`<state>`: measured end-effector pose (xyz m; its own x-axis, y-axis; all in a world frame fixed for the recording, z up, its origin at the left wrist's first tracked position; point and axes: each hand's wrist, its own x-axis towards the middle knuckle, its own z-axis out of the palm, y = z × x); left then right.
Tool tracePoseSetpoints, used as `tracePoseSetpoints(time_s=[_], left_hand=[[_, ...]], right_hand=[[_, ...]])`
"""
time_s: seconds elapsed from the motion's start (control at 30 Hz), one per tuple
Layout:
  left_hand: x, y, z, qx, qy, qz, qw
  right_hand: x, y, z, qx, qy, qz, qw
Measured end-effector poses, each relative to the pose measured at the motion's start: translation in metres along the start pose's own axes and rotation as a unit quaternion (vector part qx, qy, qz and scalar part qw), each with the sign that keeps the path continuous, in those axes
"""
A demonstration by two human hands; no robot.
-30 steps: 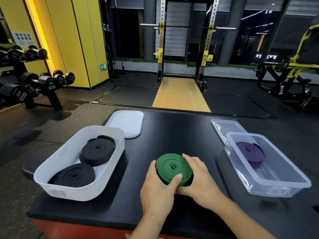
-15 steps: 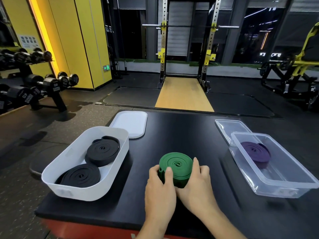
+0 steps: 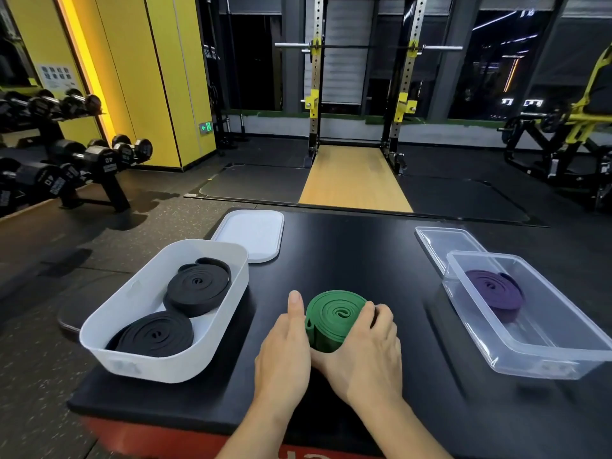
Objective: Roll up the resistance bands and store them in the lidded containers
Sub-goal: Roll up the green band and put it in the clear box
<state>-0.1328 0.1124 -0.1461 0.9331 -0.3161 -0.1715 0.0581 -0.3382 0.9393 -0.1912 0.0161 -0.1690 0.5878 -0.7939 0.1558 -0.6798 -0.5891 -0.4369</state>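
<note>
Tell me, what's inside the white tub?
A far black roll and a near black roll lie inside the white tub. Its front wall hides the near roll's front edge.

I see the black tabletop carrying a white bin, white lid, green band roll, clear container and clear lid.

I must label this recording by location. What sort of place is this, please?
Most likely a gym. A dumbbell rack stands at the left and a squat rack straight ahead. Rolled resistance bands, such as the green band, lie on and around the black table.
</note>
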Motion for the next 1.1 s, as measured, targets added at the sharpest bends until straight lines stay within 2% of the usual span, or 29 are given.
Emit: tracePoseSetpoints(time_s=[0.4, 0.63, 0.77, 0.87, 0.97, 1.1], left_hand=[[0.015, -0.013, -0.003, -0.027, -0.031, -0.011, 0.999], [0.027, -0.018, -0.002, -0.038, -0.065, -0.014, 0.997], [0.019, -0.017, 0.001, -0.020, -0.075, -0.017, 0.997], [0.010, -0.018, 0.007, -0.053, -0.076, -0.019, 0.996], [0.005, -0.028, 0.008, -0.089, -0.089, -0.007, 0.992], [0.021, -0.033, -0.006, -0.031, -0.147, 0.046, 0.988]], right_hand=[[0.000, -0.010, 0.003, -0.078, 0.047, 0.008, 0.996], [0.010, -0.002, 0.005, -0.008, 0.057, -0.007, 0.998], [0.017, 0.009, 0.000, 0.022, 0.029, -0.030, 0.999], [0.025, 0.023, -0.007, 0.040, 0.005, -0.065, 0.997], [0.030, 0.034, -0.014, 0.048, -0.020, -0.104, 0.993], [0.033, 0.039, -0.018, 0.068, -0.029, -0.130, 0.989]])
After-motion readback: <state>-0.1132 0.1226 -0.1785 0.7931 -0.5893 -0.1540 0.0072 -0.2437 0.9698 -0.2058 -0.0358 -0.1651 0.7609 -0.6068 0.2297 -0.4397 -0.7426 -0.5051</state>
